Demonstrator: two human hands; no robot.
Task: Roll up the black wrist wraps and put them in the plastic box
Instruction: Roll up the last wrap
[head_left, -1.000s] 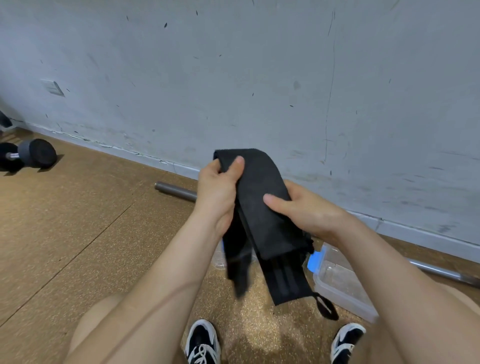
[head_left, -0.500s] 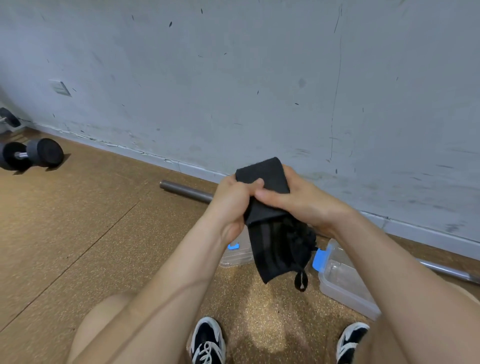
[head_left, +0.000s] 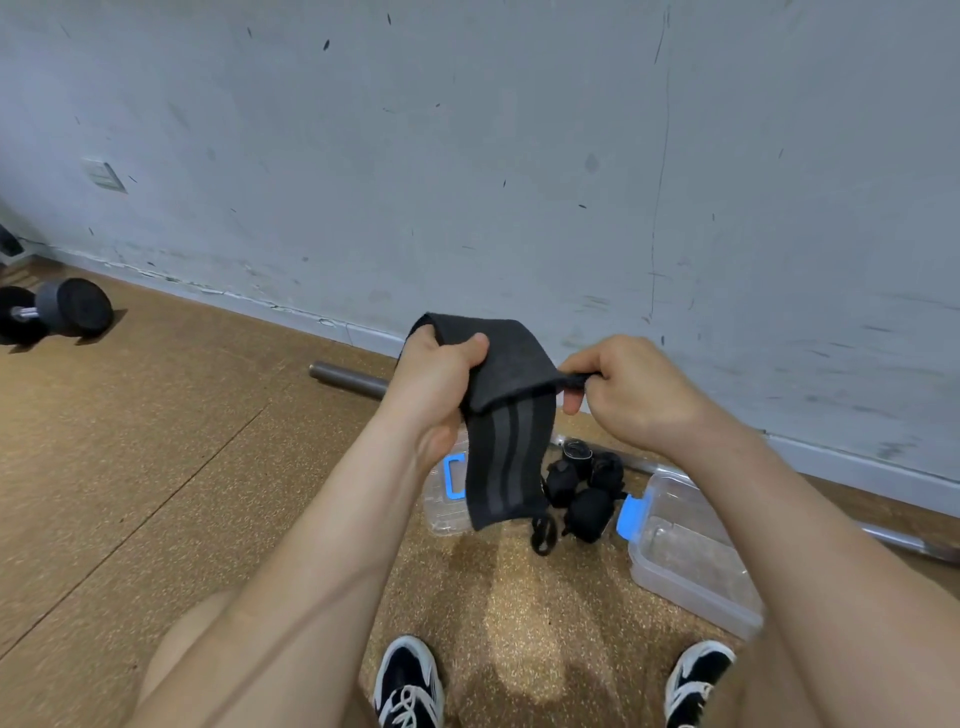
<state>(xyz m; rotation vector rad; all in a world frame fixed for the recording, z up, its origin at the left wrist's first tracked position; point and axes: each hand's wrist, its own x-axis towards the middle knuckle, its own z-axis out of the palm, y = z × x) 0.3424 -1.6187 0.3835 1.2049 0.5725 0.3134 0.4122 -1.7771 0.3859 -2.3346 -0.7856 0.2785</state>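
Observation:
A black wrist wrap (head_left: 506, 415) with grey stripes hangs in the air in front of me. My left hand (head_left: 434, 384) grips its upper left part, thumb on top. My right hand (head_left: 623, 387) pinches the wrap's right end, pulled out to a thin strip. The wrap's lower end and a small loop (head_left: 543, 535) dangle above the floor. On the floor below lie several rolled black wraps (head_left: 584, 486). A clear plastic box (head_left: 691, 566) with a blue clasp sits at the right, partly behind my right arm.
A clear lid (head_left: 447, 493) with a blue clasp lies on the cork floor behind the hanging wrap. A metal bar (head_left: 348, 376) runs along the grey wall. A dumbbell (head_left: 57, 312) rests at the far left. My shoes (head_left: 410, 680) are at the bottom.
My hands have moved apart: half a second ago both bunched the wrap together, now it is spread wider with the right hand drawing one end out sideways. The rolled wraps on the floor are uncovered.

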